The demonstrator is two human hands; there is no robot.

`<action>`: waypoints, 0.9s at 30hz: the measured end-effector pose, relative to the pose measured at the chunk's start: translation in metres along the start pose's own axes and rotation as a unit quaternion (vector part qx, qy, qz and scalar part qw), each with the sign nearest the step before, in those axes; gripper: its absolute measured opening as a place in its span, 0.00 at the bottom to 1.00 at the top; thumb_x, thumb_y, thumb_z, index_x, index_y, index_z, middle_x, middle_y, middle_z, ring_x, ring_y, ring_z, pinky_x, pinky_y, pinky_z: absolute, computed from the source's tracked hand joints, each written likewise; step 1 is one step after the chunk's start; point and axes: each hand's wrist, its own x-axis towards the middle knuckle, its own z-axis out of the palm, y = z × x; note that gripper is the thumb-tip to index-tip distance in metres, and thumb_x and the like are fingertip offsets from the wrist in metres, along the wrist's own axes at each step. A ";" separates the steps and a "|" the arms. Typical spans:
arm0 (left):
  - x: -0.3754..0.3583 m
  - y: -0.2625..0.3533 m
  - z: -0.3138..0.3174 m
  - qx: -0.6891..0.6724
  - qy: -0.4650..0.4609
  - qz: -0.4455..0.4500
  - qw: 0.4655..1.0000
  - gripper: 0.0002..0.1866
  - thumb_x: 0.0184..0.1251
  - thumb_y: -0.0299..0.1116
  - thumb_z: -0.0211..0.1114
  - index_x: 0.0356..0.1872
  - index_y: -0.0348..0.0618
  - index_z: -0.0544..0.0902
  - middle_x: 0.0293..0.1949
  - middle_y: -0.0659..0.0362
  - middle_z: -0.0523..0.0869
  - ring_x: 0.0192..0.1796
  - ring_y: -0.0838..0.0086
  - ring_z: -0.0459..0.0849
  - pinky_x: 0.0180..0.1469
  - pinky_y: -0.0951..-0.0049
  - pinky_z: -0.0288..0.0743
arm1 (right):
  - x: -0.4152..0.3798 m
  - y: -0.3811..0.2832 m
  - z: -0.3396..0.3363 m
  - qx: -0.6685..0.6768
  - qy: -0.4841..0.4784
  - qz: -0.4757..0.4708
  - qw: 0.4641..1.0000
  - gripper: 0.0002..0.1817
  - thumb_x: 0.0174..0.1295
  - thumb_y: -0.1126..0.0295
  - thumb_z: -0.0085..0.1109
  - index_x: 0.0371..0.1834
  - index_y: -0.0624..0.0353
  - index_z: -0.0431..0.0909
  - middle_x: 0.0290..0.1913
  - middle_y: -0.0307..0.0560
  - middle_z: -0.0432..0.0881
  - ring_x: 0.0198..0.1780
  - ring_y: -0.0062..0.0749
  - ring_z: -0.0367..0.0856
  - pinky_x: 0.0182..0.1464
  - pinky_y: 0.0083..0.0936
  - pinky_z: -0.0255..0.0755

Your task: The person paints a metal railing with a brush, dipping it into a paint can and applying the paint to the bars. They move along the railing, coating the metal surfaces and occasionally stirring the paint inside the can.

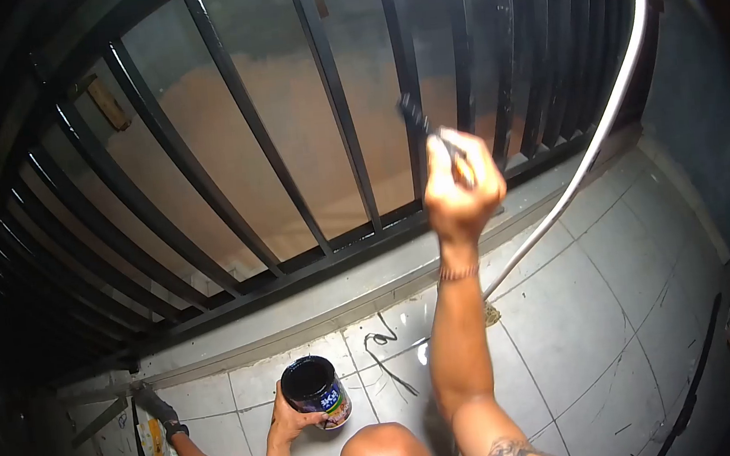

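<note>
Your right hand (463, 186) is closed on a paintbrush (426, 131), bristles raised against a black railing bar (407, 68). Your left hand (291, 421) wraps the open paint can (316, 391) on the floor tiles (564, 315) — steadied within reach. A co-worker's gloved hand (157, 409) works nearby.

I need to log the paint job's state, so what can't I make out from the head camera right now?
- Brush: bristles blurred, dark against the black railing; contact with the bar unclear.
- Right hand: seen from behind, so its grip on the handle is hidden.
- Paint can in the left hand: paint level lost in darkness, label too small.
- Another person's gloved hand: body cut off by the bottom edge.
</note>
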 end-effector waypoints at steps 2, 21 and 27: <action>0.002 0.007 0.003 0.016 0.001 0.006 1.000 0.54 0.19 0.34 0.88 0.57 0.39 0.66 0.52 0.53 0.79 0.56 0.67 0.77 0.62 0.66 0.71 | -0.033 -0.015 -0.016 0.047 -0.035 0.053 0.997 0.07 0.51 0.81 0.66 0.34 0.67 0.80 0.34 0.51 0.83 0.32 0.35 0.83 0.36 0.23 0.77; 0.019 0.046 0.049 0.132 -0.004 0.024 0.991 0.52 0.22 0.34 0.84 0.57 0.35 0.64 0.51 0.50 0.79 0.54 0.66 0.79 0.59 0.66 0.73 | -0.145 -0.056 -0.090 0.196 -0.541 0.201 0.793 0.06 0.50 0.77 0.57 0.31 0.66 0.81 0.25 0.48 0.80 0.23 0.30 0.78 0.29 0.23 0.72; 0.019 0.035 0.048 0.130 0.010 0.042 0.991 0.52 0.22 0.34 0.84 0.58 0.36 0.64 0.50 0.50 0.79 0.53 0.65 0.80 0.58 0.67 0.73 | -0.137 -0.049 -0.091 0.152 -0.560 0.233 0.781 0.07 0.48 0.77 0.56 0.31 0.66 0.81 0.26 0.51 0.79 0.23 0.35 0.77 0.27 0.26 0.71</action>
